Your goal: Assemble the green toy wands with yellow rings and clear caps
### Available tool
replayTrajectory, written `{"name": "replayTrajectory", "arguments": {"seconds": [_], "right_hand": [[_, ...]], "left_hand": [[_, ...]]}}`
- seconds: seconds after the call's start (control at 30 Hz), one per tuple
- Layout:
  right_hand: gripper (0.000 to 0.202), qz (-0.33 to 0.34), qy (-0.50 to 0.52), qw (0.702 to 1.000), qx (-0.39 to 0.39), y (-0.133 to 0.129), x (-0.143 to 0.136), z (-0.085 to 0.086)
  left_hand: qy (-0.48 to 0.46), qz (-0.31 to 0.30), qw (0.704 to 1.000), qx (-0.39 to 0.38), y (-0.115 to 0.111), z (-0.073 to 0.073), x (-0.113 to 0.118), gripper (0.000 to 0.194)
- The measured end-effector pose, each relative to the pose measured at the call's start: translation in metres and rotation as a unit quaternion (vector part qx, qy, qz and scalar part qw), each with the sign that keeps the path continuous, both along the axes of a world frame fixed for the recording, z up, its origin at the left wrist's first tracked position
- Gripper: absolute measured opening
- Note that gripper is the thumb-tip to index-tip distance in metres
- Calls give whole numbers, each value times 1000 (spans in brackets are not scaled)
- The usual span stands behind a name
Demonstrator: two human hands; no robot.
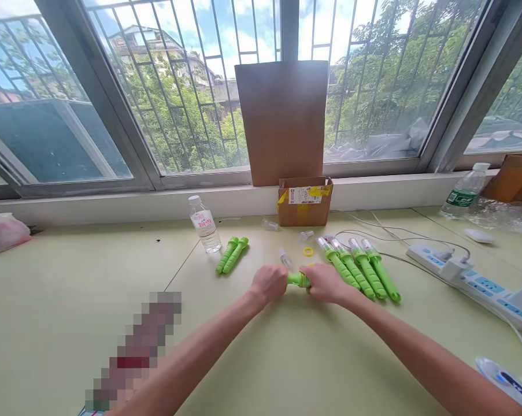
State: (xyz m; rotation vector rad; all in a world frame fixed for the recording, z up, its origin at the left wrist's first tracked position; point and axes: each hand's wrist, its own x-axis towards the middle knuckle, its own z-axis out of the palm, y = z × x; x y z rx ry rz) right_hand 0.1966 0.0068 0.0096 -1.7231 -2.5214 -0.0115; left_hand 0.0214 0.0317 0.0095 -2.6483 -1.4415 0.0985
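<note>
My left hand (269,283) is closed around one end of a green plastic handle (296,279). At its other end my right hand (326,282) grips it too, so only a short green stretch shows between my fists. Just beyond my hands lie a clear plastic cap (285,259) and a yellow ring (308,251). To the right, several green sticks with clear tops (367,268) lie side by side. On the left rest two green handles (232,255) without clear tops.
A water bottle (205,225) stands at left. Behind, a small cardboard box (304,211) sits before an upright cardboard sheet (284,121). More clear caps (306,236) lie near the box. At right are a power strip (477,283), cables and another bottle (464,193).
</note>
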Motion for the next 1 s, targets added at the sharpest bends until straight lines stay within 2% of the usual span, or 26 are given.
{"name": "replayTrajectory", "arguments": {"seconds": [0.13, 0.2, 0.3, 0.4, 0.5, 0.57, 0.63, 0.7, 0.73, 0.8, 0.87, 1.0], "right_hand": [[15, 16, 7, 999, -48, 7, 3, 3], [14, 19, -2, 999, -36, 8, 4, 1], [15, -6, -13, 998, 56, 3, 2, -9], [19, 5, 5, 988, 151, -6, 2, -19], [33, 27, 60, 959, 276, -11, 5, -18], [42, -10, 152, 923, 353, -14, 6, -12], [54, -52, 272, 891, 361, -19, 4, -6], [61, -22, 367, 889, 274, -27, -3, -1], [60, 10, 395, 894, 211, -31, -7, 0], [59, 41, 424, 895, 131, -38, -13, 0], [56, 36, 440, 891, 108, -41, -17, -2], [54, 36, 395, 907, 145, -33, -10, -10]], "left_hand": [[-1, 3, 1000, 4, 2, -3, 1, 22], [-5, 4, 1000, 12, 3, -3, 2, 23], [-14, 11, 999, 36, 3, -5, 3, 28], [-39, 29, 997, 68, 0, -9, 4, 27], [-109, 71, 990, 50, -4, -8, 4, 19], [-178, 116, 977, 19, -9, -2, 5, 14], [-266, 171, 949, -21, -19, 6, 7, 17], [-348, 142, 926, -38, -32, 12, 11, 26], [-367, 99, 924, -44, -40, 15, 13, 29], [-370, -43, 926, -57, -51, 15, 16, 35], [-334, -120, 934, -36, -56, 12, 16, 34], [-247, -160, 955, 37, -42, -3, 5, 28]]}}
